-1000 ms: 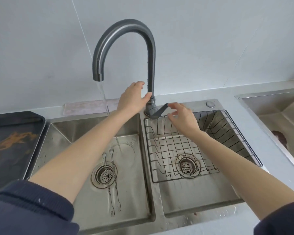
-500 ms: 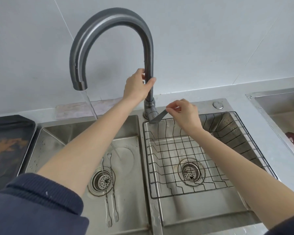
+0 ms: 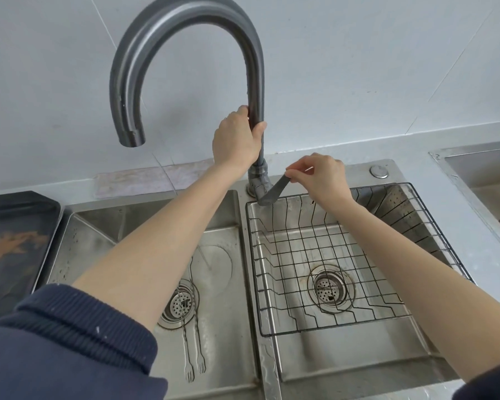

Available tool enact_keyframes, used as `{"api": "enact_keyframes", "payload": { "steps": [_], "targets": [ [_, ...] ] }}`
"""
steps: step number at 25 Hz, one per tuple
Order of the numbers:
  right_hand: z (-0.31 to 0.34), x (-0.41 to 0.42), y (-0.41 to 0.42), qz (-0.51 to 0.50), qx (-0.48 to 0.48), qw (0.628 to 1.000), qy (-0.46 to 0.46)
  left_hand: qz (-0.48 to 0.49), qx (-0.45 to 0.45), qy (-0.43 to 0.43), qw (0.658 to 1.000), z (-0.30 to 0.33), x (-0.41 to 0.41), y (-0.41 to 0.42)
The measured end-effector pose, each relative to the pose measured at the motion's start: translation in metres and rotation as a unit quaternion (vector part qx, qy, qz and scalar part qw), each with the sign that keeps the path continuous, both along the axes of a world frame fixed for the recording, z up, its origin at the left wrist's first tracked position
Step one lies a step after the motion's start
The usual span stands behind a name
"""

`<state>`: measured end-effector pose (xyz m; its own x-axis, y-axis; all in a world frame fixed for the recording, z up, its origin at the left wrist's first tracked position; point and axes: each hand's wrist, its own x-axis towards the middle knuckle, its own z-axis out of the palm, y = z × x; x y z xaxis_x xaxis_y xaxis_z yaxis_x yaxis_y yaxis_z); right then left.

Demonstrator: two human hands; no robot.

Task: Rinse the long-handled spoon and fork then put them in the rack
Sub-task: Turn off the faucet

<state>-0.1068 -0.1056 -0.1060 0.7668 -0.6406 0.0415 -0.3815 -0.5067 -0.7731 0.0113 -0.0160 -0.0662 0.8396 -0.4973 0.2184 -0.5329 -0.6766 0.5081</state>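
Two thin long-handled utensils, the spoon and fork (image 3: 198,327), lie side by side in the left basin (image 3: 98,241), running across its drain strainer. Small tines show at their near ends, and my left forearm covers part of their far ends. My left hand (image 3: 237,137) is wrapped around the upright neck of the grey gooseneck faucet (image 3: 185,13). My right hand (image 3: 321,177) pinches the tip of the faucet lever (image 3: 272,192). A black wire rack (image 3: 387,186) sits in the right basin, with nothing in it. Only a faint thin streak of water falls toward the left basin.
A dark tray (image 3: 12,241) lies on the counter left of the sink. A pinkish cloth strip (image 3: 145,180) lies behind the left basin. A round button (image 3: 379,171) sits at the sink's back right. A second steel sink (image 3: 488,183) begins at the far right.
My left hand slid up the faucet neck and the spout swung left. My right hand stayed on the lever. The clear stream has thinned to a faint streak. The view moved closer.
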Motion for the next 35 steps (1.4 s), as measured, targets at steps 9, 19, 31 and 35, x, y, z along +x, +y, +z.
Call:
{"api": "enact_keyframes", "payload": {
  "steps": [9,19,31,35],
  "targets": [
    [0.002,0.005,0.000,-0.005,0.021,1.000,0.004,0.006,-0.010,0.012,1.000,-0.003,0.001,0.000],
    [0.004,0.004,0.019,-0.019,-0.074,0.995,0.065,-0.029,-0.028,0.091,0.995,0.009,-0.006,0.010],
    [0.005,-0.009,0.110,0.093,-0.154,0.979,0.099,-0.055,0.091,0.091,0.990,-0.016,-0.030,0.117],
    [-0.010,-0.010,0.139,0.131,-0.140,0.972,0.133,-0.035,0.110,0.120,0.986,-0.029,-0.032,0.158]
  ]
}}
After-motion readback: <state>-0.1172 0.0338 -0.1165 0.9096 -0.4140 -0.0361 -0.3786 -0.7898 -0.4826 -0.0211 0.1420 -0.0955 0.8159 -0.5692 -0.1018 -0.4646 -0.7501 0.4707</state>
